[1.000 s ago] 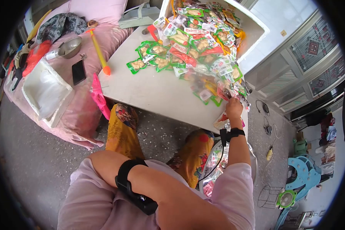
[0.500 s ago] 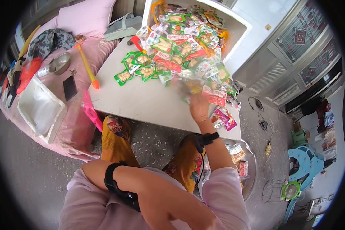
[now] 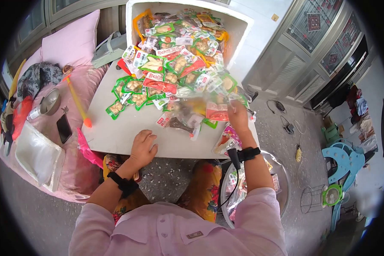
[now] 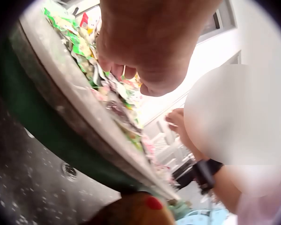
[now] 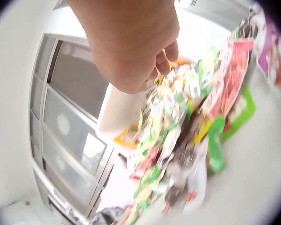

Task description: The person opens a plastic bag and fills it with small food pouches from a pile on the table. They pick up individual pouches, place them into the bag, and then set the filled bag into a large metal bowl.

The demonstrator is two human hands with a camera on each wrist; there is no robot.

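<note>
A heap of small plastic food packets [image 3: 170, 77] covers the back of the white table [image 3: 115, 141], spilling from a white foam box [image 3: 241, 32]. My left hand [image 3: 143, 147] is over the table's front edge, fingers loosely bent and nothing held. In the head view my right hand [image 3: 240, 117] is beside a red-and-white packet [image 3: 217, 112] at the heap's right side. The right wrist view shows its relaxed fingers [image 5: 162, 63] above the packets, gripping nothing. A clear packet with dark contents [image 3: 181, 123] lies between the hands, and a pink-purple packet [image 3: 229, 138] near the right forearm.
A round metal basin [image 3: 281, 200] with packets stands on the floor at the right. Left of the table, a pink-covered bed holds a white foam lid [image 3: 38, 153], a phone [image 3: 64, 129] and a yellow-handled tool [image 3: 77, 102]. Pink plastic [image 3: 88, 149] hangs at the table's left edge.
The left arm, earlier folded across the body, now reaches to the table's front edge. My right hand moved left over the table, then back right; the dark-filled packet now lies in the middle front.
</note>
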